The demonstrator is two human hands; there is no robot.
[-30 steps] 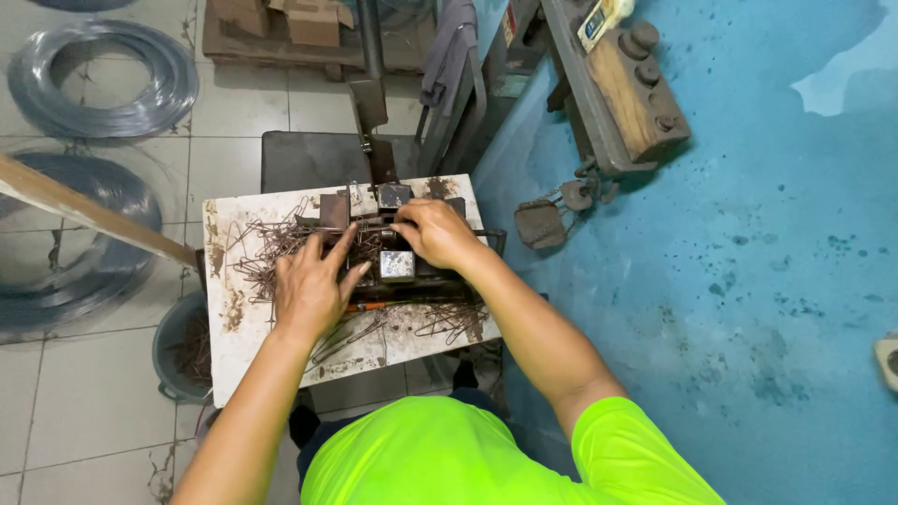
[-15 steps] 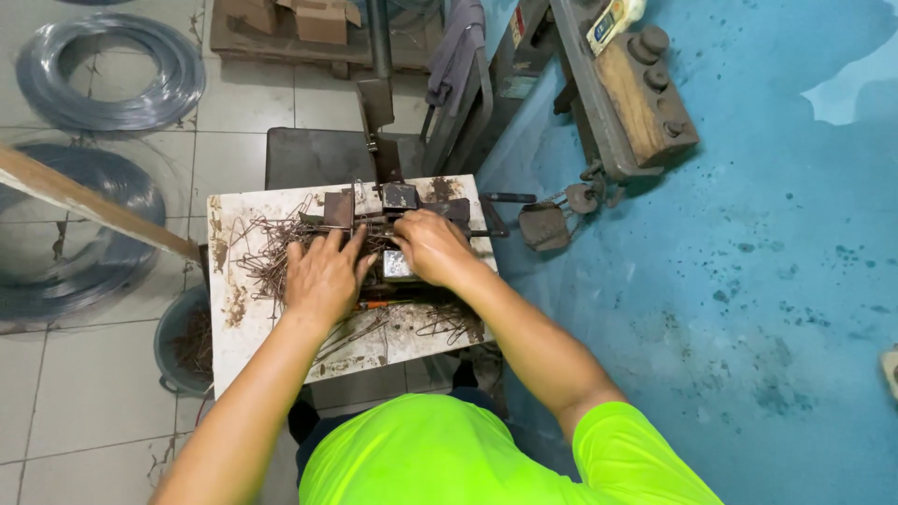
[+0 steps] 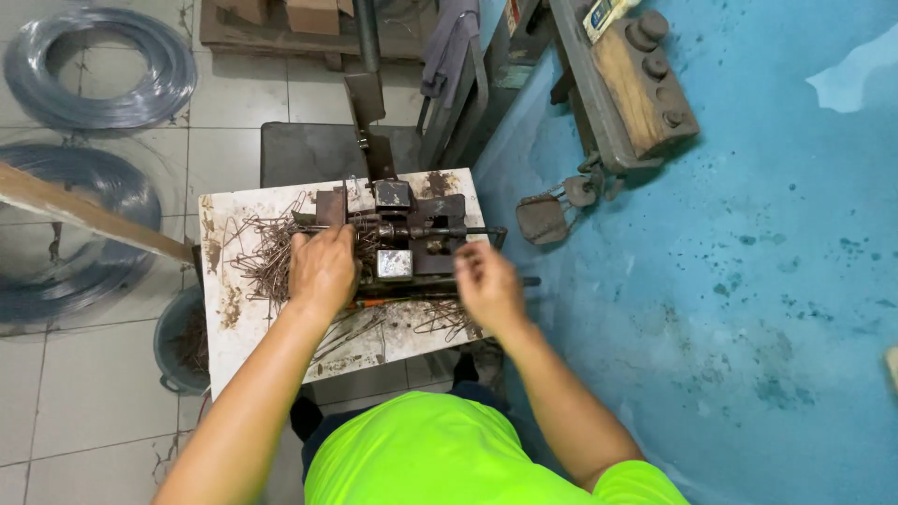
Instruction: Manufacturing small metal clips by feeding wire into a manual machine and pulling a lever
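Two hands work over a rusty steel bending jig (image 3: 402, 245) bolted near the far edge of a stained white table (image 3: 217, 309): my left hand (image 3: 323, 271) lies palm-down, fingers pressed together on the jig's left side beside a tangled heap of thin, brown bent wire pieces (image 3: 267, 257). My right hand (image 3: 486, 285) hovers at the jig's right end, fingers loosely curled, and I cannot tell whether it pinches anything. Smooth grey wire coils (image 3: 94, 70) lie on the tiled floor.
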